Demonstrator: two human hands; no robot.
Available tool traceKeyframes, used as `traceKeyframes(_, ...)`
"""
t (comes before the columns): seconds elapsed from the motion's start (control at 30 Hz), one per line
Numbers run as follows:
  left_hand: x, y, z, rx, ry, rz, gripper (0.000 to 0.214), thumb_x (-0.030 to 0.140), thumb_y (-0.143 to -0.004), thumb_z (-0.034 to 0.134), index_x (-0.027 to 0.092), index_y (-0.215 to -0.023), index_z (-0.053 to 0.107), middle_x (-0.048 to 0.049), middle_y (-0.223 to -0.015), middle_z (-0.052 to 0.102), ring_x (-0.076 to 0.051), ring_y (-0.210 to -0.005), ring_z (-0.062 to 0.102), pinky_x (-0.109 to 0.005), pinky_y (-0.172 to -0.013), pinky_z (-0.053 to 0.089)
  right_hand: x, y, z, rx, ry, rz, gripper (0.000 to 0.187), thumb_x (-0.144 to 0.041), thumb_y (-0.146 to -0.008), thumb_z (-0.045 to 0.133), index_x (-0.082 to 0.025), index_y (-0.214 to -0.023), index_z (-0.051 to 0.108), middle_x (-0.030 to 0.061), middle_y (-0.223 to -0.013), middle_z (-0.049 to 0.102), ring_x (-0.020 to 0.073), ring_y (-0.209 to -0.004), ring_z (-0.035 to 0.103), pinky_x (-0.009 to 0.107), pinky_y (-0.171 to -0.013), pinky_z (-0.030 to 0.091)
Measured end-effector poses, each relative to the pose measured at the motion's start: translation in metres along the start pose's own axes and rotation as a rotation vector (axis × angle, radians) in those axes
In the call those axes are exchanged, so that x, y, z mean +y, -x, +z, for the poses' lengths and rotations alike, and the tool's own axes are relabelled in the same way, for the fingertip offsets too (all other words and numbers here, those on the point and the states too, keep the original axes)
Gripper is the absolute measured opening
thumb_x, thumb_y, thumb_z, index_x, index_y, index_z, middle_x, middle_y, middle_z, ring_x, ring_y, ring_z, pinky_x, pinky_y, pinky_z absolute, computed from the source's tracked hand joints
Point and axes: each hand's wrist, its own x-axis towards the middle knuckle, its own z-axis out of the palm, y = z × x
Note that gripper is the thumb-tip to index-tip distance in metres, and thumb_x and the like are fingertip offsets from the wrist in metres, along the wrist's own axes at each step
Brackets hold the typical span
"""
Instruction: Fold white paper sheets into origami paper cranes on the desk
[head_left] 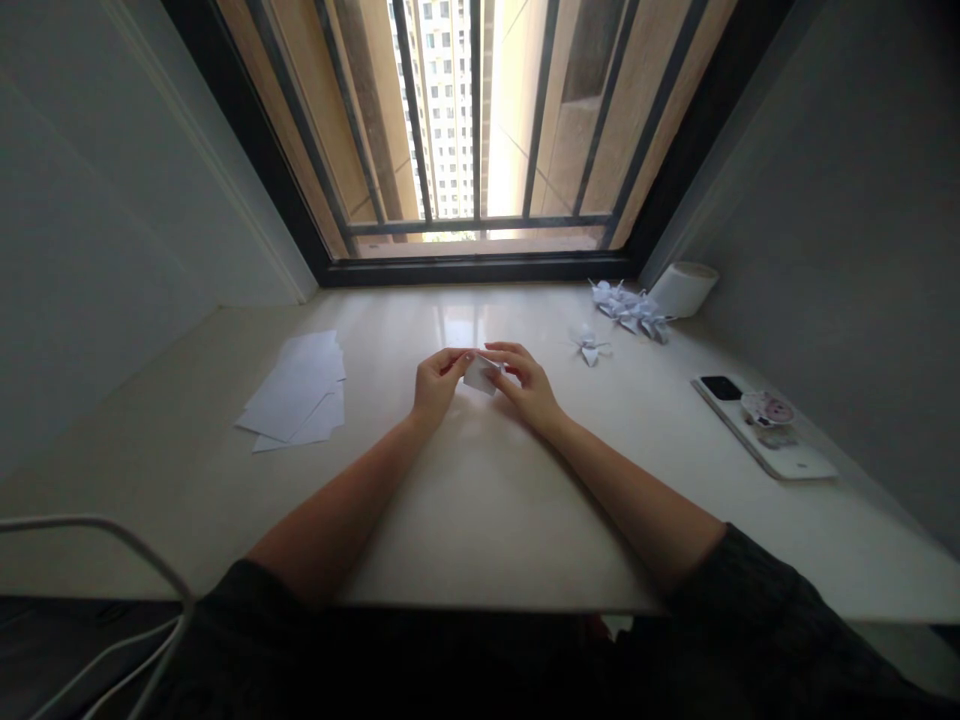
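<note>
Between my two hands is a small folded piece of white paper (pixel 478 377), held just above the pale sill. My left hand (pixel 439 382) pinches its upper left corner between thumb and fingertips. My right hand (pixel 525 382) grips it from the right, the thumb lying on its face and the fingers curled over the far edge. Part of the paper is hidden behind the right thumb. To the right, a single folded paper crane (pixel 590 348) rests apart from a pile of similar white paper cranes (pixel 630 308).
A loose stack of white paper sheets (pixel 296 385) lies at the left. At the right are a phone (pixel 761 425) with a round grip and a white cup-like container (pixel 681 290) lying tilted. White cables (pixel 112 525) loop at the lower left. A barred window (pixel 476 265) closes the back.
</note>
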Motion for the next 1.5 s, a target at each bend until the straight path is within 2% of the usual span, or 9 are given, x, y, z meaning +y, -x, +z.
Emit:
traceKeyframes(0.17,0.001,0.000,0.001,0.019,0.082,-0.052,0.027,0.042,-0.069,0.068,0.016,-0.076,0.069,-0.0013,-0.072,0.066,-0.011,-0.065,0.057,-0.025,-0.066,0.047,0.005,-0.003,0.004,0.058,-0.229,0.120,0.022,-0.044,-0.070,0.068,-0.025,-0.080,0.072,0.0046,-0.106,0.063,0.0197,-0.096,0.059,0.033,-0.078,0.049)
traceKeyframes(0.33,0.002,0.001,0.001,0.067,0.055,-0.033,0.027,0.043,-0.069,0.067,0.016,-0.071,0.066,0.0003,-0.066,0.062,-0.010,-0.059,0.053,-0.022,-0.057,0.044,0.002,-0.003,0.007,0.078,-0.305,0.283,0.025,-0.043,-0.061,0.074,-0.019,-0.063,0.067,0.0017,-0.075,0.069,0.0156,-0.069,0.061,0.030,-0.067,0.048)
traceKeyframes(0.43,0.002,0.002,0.001,0.083,0.028,-0.007,0.026,0.042,-0.070,0.067,0.016,-0.070,0.065,0.0011,-0.064,0.060,-0.009,-0.060,0.053,-0.021,-0.057,0.044,0.004,-0.002,0.008,0.098,-0.282,0.335,0.027,-0.043,-0.059,0.076,-0.018,-0.063,0.066,0.0007,-0.064,0.066,0.0137,-0.059,0.058,0.028,-0.060,0.046)
traceKeyframes(0.57,0.000,0.001,0.001,0.038,0.030,-0.012,0.027,0.042,-0.070,0.067,0.016,-0.075,0.066,-0.0007,-0.071,0.064,-0.011,-0.066,0.058,-0.024,-0.065,0.049,0.009,-0.004,0.007,0.207,-0.327,0.303,0.029,-0.043,-0.059,0.076,-0.018,-0.068,0.065,0.0017,-0.069,0.068,0.0136,-0.061,0.060,0.028,-0.062,0.048)
traceKeyframes(0.7,0.000,0.001,0.002,-0.061,0.025,-0.059,0.034,0.040,-0.067,0.071,0.016,-0.090,0.068,-0.0038,-0.079,0.068,-0.014,-0.072,0.062,-0.029,-0.070,0.052,0.011,-0.005,0.005,0.312,-0.341,0.274,0.034,-0.044,-0.059,0.075,-0.019,-0.078,0.062,0.0009,-0.068,0.068,0.0146,-0.061,0.062,0.030,-0.063,0.050)
traceKeyframes(0.83,0.002,0.004,0.004,-0.123,-0.010,-0.035,0.042,0.038,-0.068,0.070,0.018,-0.104,0.066,-0.0039,-0.083,0.070,-0.013,-0.071,0.063,-0.028,-0.071,0.052,0.010,-0.004,0.004,0.334,-0.297,0.232,0.038,-0.044,-0.064,0.072,-0.021,-0.091,0.063,0.0008,-0.071,0.069,0.0156,-0.063,0.064,0.031,-0.063,0.051)
traceKeyframes(1.17,0.000,0.006,0.004,-0.096,-0.098,0.043,0.034,0.038,-0.072,0.067,0.020,-0.100,0.070,-0.0064,-0.096,0.071,-0.016,-0.074,0.065,-0.030,-0.070,0.053,0.015,-0.004,0.006,0.404,-0.249,0.204,0.032,-0.037,-0.063,0.074,-0.020,-0.089,0.073,0.0055,-0.085,0.073,0.0199,-0.074,0.066,0.036,-0.071,0.051)
traceKeyframes(1.37,0.001,0.007,0.005,-0.114,-0.074,0.022,0.034,0.039,-0.071,0.068,0.019,-0.098,0.071,-0.0064,-0.096,0.071,-0.017,-0.075,0.065,-0.031,-0.071,0.054,0.014,-0.002,0.005,0.386,-0.261,0.204,0.034,-0.037,-0.064,0.074,-0.021,-0.095,0.071,0.0050,-0.082,0.073,0.0187,-0.071,0.066,0.035,-0.071,0.051)
traceKeyframes(1.5,-0.001,0.007,0.005,-0.112,-0.078,0.044,0.032,0.039,-0.072,0.067,0.018,-0.096,0.071,-0.0067,-0.094,0.071,-0.017,-0.077,0.066,-0.030,-0.071,0.053,0.013,-0.003,0.005,0.396,-0.266,0.220,0.032,-0.037,-0.062,0.075,-0.020,-0.089,0.073,0.0057,-0.082,0.073,0.0196,-0.072,0.066,0.035,-0.071,0.051)
